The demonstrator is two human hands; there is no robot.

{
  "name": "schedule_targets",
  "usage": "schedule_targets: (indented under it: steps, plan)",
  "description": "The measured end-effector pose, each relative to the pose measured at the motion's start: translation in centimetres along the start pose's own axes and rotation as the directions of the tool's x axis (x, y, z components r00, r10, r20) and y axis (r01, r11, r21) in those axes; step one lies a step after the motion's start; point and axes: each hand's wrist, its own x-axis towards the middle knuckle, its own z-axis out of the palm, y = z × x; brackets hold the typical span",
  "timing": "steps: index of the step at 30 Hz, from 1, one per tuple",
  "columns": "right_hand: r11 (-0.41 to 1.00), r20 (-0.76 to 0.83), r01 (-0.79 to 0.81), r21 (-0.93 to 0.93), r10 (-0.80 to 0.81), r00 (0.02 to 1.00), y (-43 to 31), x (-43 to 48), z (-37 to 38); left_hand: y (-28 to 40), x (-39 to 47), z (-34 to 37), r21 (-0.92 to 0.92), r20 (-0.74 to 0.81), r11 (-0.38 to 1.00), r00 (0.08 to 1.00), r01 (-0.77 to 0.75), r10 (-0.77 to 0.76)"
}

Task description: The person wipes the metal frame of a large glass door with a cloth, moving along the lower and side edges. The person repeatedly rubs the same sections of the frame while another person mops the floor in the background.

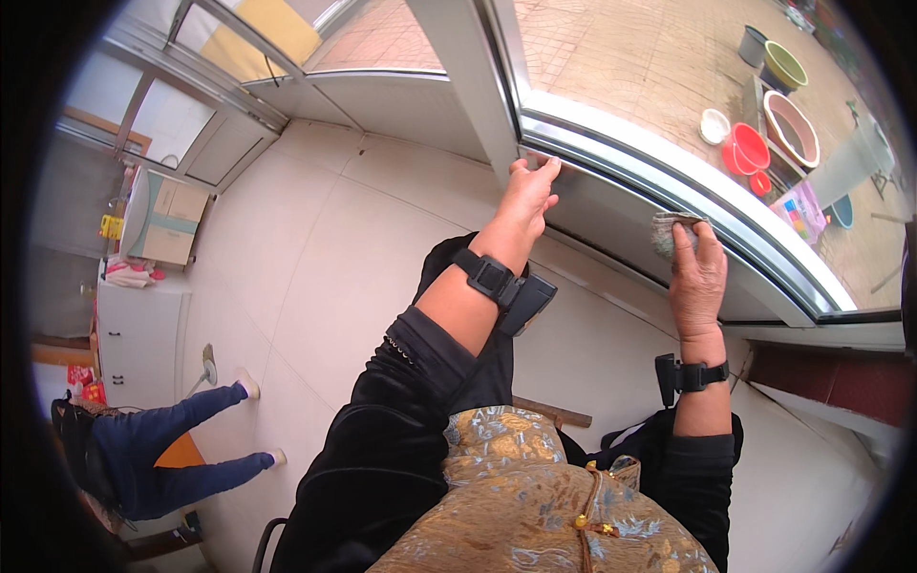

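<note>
A crumpled grey cloth (672, 233) is pinched between the thumb and fingers of my right hand (698, 279), against the ledge below the window. My left hand (530, 193) is farther left, by the corner where the metal window frame (573, 129) meets an upright post. Its fingers are spread apart and nothing shows in it; the fingertips are near or on the frame, and I cannot tell whether they touch. Below the glass runs a grey metal panel (609, 215). Both wrists wear black straps with small devices.
Through the glass, a red basin (746, 149), a pink tub (791, 129) and a green basin (785, 66) stand on paving. At left, another person (172, 458) stands near a mop (208, 369) and a white cabinet (143, 344). A wooden stool part (555, 412) shows beneath me.
</note>
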Motion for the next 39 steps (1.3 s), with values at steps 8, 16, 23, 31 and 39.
schedule_targets:
  steps: [8,16,23,31,39]
  plan:
    - [0.995,0.031,-0.065,-0.071,0.067,0.997,3.1,-2.0,-3.7,2.0,2.4,-2.7,0.088,-0.226,0.956,0.929,-0.279,0.292]
    - [0.934,-0.050,-0.356,-0.024,0.355,0.934,9.5,-7.0,-6.1,4.0,3.5,-3.7,-0.070,-0.222,0.955,0.937,-0.290,0.268]
    - [0.962,-0.073,-0.272,-0.010,0.271,0.960,7.5,-6.4,-3.0,3.5,3.1,-3.8,-0.002,-0.215,0.927,0.906,-0.374,0.365]
    - [0.995,0.037,-0.099,-0.023,0.100,0.994,1.3,-1.1,-0.5,3.3,3.8,-4.0,-0.089,-0.158,0.944,0.940,-0.317,0.301]
    - [0.980,0.059,0.142,-0.140,-0.135,0.989,-5.5,5.0,2.7,4.1,2.5,-3.5,-0.035,-0.180,0.940,0.927,-0.339,0.328]
